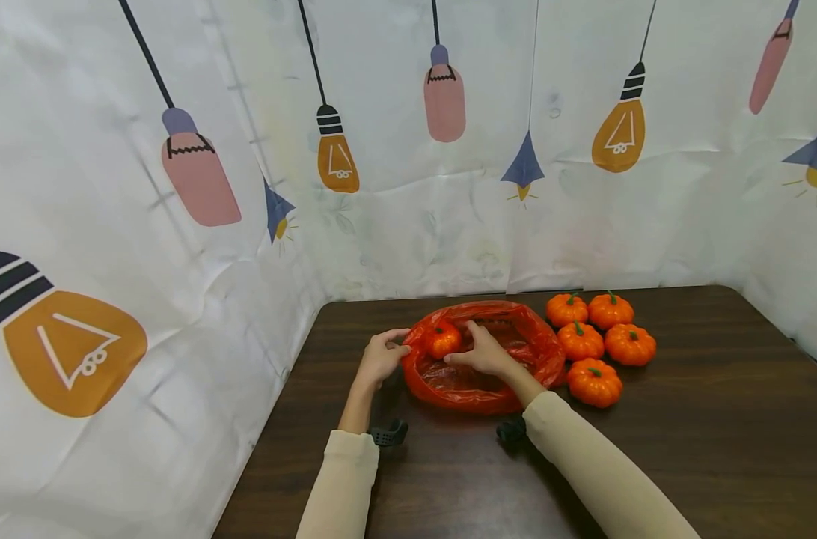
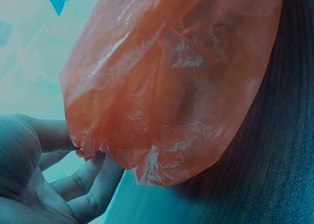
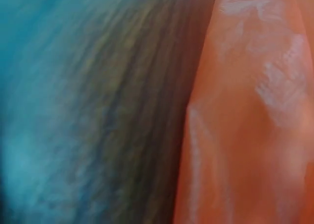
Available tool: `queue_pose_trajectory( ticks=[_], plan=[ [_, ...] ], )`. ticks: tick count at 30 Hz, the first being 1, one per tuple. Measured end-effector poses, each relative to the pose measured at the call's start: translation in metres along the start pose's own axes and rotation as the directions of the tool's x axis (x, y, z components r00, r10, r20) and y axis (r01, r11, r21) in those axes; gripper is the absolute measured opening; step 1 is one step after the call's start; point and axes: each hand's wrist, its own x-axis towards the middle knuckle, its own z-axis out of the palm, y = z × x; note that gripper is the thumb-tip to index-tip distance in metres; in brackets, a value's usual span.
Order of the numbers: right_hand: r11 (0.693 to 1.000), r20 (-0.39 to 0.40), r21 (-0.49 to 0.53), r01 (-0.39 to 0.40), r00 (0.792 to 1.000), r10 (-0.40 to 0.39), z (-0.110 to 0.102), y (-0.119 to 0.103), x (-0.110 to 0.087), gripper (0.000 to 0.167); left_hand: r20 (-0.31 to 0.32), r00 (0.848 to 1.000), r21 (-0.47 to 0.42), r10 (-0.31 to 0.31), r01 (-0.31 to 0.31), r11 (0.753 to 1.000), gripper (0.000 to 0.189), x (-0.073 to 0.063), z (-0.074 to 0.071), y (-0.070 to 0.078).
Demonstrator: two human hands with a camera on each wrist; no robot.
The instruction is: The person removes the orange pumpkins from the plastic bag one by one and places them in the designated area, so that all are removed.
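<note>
A red plastic bag (image 1: 484, 400) lies with its mouth wide on the table. My left hand (image 1: 381, 359) pinches the bag's left rim between thumb and fingers; in the left wrist view the bunched film of the bag (image 2: 171, 86) hangs from that hand (image 2: 64, 170). Within the mouth, at the left side, is a small orange pumpkin (image 1: 444, 340). My right hand (image 1: 487, 353) reaches over the near rim into the bag, thumb and fingers spread just right of this pumpkin. The right wrist view has only bag film (image 3: 250, 116) and a blurred dark surface; no hand shows there.
Several more orange pumpkins (image 1: 629, 344) with green stems stand in a cluster right of the bag, the nearest one (image 1: 594, 382) close against it. The dark wooden table (image 1: 718, 434) meets a white printed curtain (image 1: 408, 239) at the back and left.
</note>
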Motion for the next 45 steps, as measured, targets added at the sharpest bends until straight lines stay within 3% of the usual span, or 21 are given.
queue_pose_trajectory(
  ticks=[9, 22, 38, 45],
  plan=[
    [0.99, -0.032, -0.112, -0.084, 0.996, 0.081, 0.006, -0.008, 0.009, 0.095, 0.002, 1.0, 0.002, 0.001, -0.001, 1.0, 0.036, 0.0, 0.0, 0.001],
    [0.977, -0.097, -0.128, -0.171, 0.982, 0.159, 0.015, -0.011, 0.012, 0.097, 0.009, 1.0, 0.007, -0.01, 0.009, 1.0, 0.035, -0.001, 0.0, 0.001],
    [0.989, -0.015, -0.136, -0.061, 0.998, 0.06, -0.003, -0.009, 0.004, 0.098, 0.005, 1.0, -0.003, -0.003, 0.003, 1.0, 0.035, 0.001, 0.0, 0.0],
    [0.992, 0.037, -0.126, 0.003, 0.999, 0.002, -0.017, -0.01, -0.007, 0.087, -0.006, 1.0, -0.007, 0.0, 0.0, 1.0, 0.034, 0.001, 0.001, 0.001]
  ],
)
